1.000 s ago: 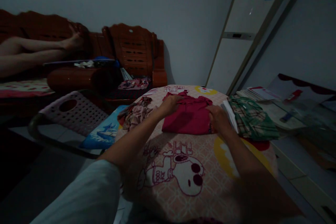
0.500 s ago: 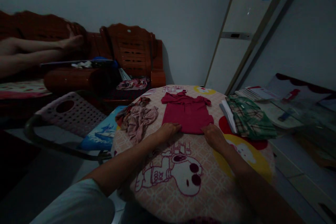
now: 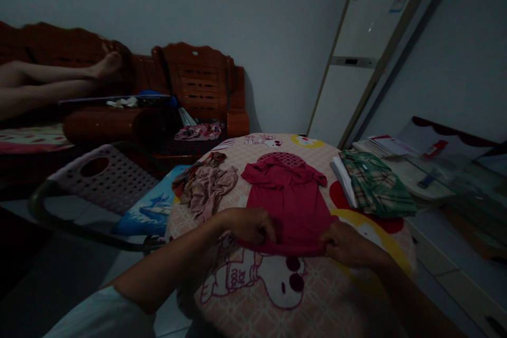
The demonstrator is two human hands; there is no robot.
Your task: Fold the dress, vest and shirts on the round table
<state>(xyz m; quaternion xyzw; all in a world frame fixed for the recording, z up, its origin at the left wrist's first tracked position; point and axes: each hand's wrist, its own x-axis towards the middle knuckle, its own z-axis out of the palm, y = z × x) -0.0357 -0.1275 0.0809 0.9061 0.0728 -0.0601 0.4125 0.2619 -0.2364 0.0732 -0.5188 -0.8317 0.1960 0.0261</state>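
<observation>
A dark pink short-sleeved shirt (image 3: pixel 287 195) lies on the round table's patterned cloth (image 3: pixel 317 288), its collar and sleeves toward the far side. My left hand (image 3: pixel 251 226) is closed on the near left edge of the shirt, fingers curled. At the near right edge, my right hand (image 3: pixel 344 243) grips the fabric too. The shirt's near edge is drawn toward me between the two hands. Crumpled pinkish-beige clothing (image 3: pixel 209 185) sits left of the shirt. Folded green plaid clothing (image 3: pixel 376 185) lies to the right, beside a folded white piece (image 3: pixel 344 180).
A woven-back chair (image 3: pixel 106 177) with a blue cushion (image 3: pixel 152 203) stands left of the table. Behind are wooden seats (image 3: pixel 198 79), with a person's bare legs (image 3: pixel 47 79) at far left. Papers (image 3: pixel 386 147) and a glass-topped surface (image 3: pixel 467 182) are at right.
Both hands have pulled the shirt's near edge toward me, and the shirt now stretches longer across the cloth. The right hand has also moved right. My view has tilted slightly.
</observation>
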